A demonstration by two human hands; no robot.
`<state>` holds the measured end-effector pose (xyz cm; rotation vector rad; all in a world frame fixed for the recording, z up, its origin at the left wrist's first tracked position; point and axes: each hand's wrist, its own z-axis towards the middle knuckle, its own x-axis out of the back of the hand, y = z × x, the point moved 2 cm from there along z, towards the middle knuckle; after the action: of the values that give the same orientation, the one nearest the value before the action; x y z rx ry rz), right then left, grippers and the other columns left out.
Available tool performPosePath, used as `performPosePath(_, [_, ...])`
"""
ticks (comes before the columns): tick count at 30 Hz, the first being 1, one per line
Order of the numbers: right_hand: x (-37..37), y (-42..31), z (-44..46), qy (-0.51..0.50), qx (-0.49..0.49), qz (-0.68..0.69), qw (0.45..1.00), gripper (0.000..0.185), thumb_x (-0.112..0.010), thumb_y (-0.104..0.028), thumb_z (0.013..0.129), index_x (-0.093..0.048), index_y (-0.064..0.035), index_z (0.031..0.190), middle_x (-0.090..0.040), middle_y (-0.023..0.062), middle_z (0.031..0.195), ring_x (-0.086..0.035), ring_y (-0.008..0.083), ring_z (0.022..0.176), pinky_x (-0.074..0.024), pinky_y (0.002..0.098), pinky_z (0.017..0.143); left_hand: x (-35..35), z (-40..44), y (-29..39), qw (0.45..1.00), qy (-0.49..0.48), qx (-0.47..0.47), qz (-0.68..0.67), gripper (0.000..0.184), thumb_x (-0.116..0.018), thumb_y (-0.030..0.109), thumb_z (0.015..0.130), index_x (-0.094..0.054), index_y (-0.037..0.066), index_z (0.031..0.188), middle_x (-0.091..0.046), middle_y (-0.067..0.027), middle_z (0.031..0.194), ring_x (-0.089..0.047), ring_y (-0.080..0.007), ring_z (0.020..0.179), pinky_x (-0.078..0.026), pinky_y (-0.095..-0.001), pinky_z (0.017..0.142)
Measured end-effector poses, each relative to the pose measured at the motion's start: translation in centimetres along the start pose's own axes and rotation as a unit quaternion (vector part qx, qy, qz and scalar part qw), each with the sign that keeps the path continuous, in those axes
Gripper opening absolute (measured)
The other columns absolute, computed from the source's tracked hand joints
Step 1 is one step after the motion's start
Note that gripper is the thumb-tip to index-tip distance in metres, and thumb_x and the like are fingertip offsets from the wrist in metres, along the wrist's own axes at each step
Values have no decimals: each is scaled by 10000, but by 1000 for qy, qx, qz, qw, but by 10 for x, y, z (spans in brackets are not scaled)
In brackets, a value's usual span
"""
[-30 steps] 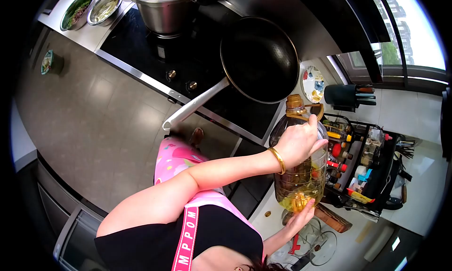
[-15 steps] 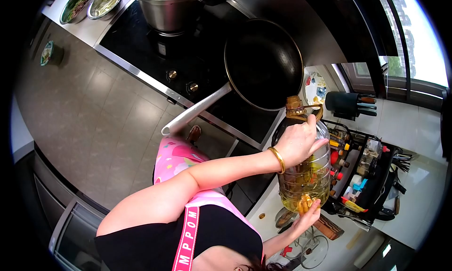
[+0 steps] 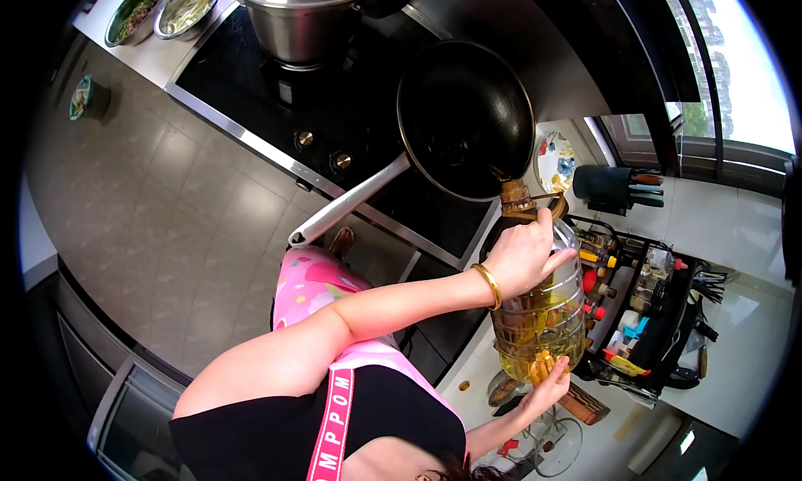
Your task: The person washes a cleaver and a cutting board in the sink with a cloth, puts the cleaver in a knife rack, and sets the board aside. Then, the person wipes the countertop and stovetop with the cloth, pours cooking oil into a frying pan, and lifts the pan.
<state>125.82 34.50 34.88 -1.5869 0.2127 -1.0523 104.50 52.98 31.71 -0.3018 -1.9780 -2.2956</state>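
My left hand (image 3: 522, 259), with a gold bangle at its wrist, grips a large clear plastic bottle (image 3: 555, 301) of yellow oil by its upper part. My right hand (image 3: 547, 385) supports the bottle's base, its fingers curled around it. The bottle is tilted, its brown open neck at the rim of a black wok (image 3: 468, 105). A thin stream of oil (image 3: 498, 175) leaves the mouth into the wok, and a small shiny patch shows on the wok's bottom. The wok's long silver handle (image 3: 351, 201) points toward my pink apron (image 3: 313, 289).
A lidded steel pot (image 3: 296, 25) stands on the black stovetop (image 3: 242, 63). Two bowls of food (image 3: 188, 9) sit beyond it. A knife block (image 3: 603, 184), a seasoning rack (image 3: 606, 335) and a glass lid (image 3: 560, 447) are on the counter. A bin (image 3: 88, 101) stands on the floor.
The bottle has tipped slightly further toward the wok. Oil now runs from its mouth, and a shiny patch has appeared in the wok. Both hands keep their hold.
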Motion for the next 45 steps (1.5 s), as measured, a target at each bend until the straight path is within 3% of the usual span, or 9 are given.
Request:
performPosePath(2, [3, 1, -1, 3, 5, 2, 1000, 394, -550, -358, 874, -515, 27, 951, -606, 102, 864, -603, 155, 706, -509, 274, 603, 0, -1, 1, 1000, -2, 0, -5, 546, -547, 427, 830, -407, -93, 914, -556, -192, 579, -593, -343, 553, -488, -376, 502])
performPosePath(4, [7, 4, -2, -10, -41, -14, 999, 372, -543, -291, 888, -496, 46, 1036, -577, 112, 957, -573, 159, 804, -484, 288, 705, 2, -2, 2, 1000, 0, -1, -5, 547, -549, 426, 829, -407, -95, 917, -555, -195, 578, -593, -345, 555, -488, -376, 502])
performPosePath(16, [8, 15, -11, -14, -36, 9, 999, 361, -530, -267, 899, -498, 58, 1052, -570, 111, 977, -552, 148, 825, -469, 275, 735, 5, -6, 3, 1000, 7, -18, 13, 530, -560, 413, 824, -406, -90, 889, -551, -198, 574, -590, -347, 555, -480, -383, 497])
performPosePath(19, [7, 20, -10, 10, 14, -25, 1000, 399, -541, -371, 877, -509, 20, 953, -591, 88, 865, -600, 149, 711, -506, 270, 608, 7, -5, 3, 1000, -4, -8, 15, 531, -561, 412, 824, -408, -92, 881, -550, -204, 575, -588, -352, 556, -479, -385, 497])
performPosePath(30, [-1, 16, -17, -2, -17, -4, 1000, 398, -544, -363, 877, -512, 20, 982, -589, 85, 916, -593, 146, 763, -503, 281, 647, 9, -4, 1, 1000, 0, -12, 19, 521, -565, 406, 823, -410, -88, 879, -560, -206, 594, -592, -354, 579, -482, -385, 514])
performPosePath(35, [-20, 26, -33, -22, -97, 88, 991, 397, -536, -317, 889, -486, 29, 1077, -578, 102, 968, -582, 166, 819, -502, 303, 688, 18, -1, 15, 998, -5, -42, 41, 496, -569, 395, 820, -410, -70, 891, -562, -184, 595, -594, -336, 570, -478, -379, 506])
performPosePath(39, [-49, 47, -45, -39, -134, 203, 969, 453, -534, -360, 880, -465, 14, 1127, -574, 125, 1015, -587, 218, 884, -501, 365, 753, 22, 6, 40, 989, 24, -99, 107, 396, -558, 331, 834, -416, -32, 901, -565, -136, 589, -601, -267, 551, -468, -328, 473])
performPosePath(41, [-72, 50, -57, -40, -170, 246, 953, 532, -513, -392, 881, -392, -2, 1222, -489, 137, 1190, -521, 238, 1042, -452, 382, 863, 23, 10, 51, 981, 55, -147, 118, 327, -538, 273, 846, -425, -27, 912, -572, -126, 596, -603, -250, 551, -467, -309, 463])
performPosePath(45, [-113, 55, -72, -103, -160, 346, 919, 575, -446, -395, 911, -290, -10, 1308, -408, 137, 1286, -427, 256, 1166, -379, 404, 953, 23, 20, 60, 961, 60, -193, 187, 208, -513, 183, 846, -441, -8, 884, -584, -114, 605, -607, -236, 534, -470, -304, 460])
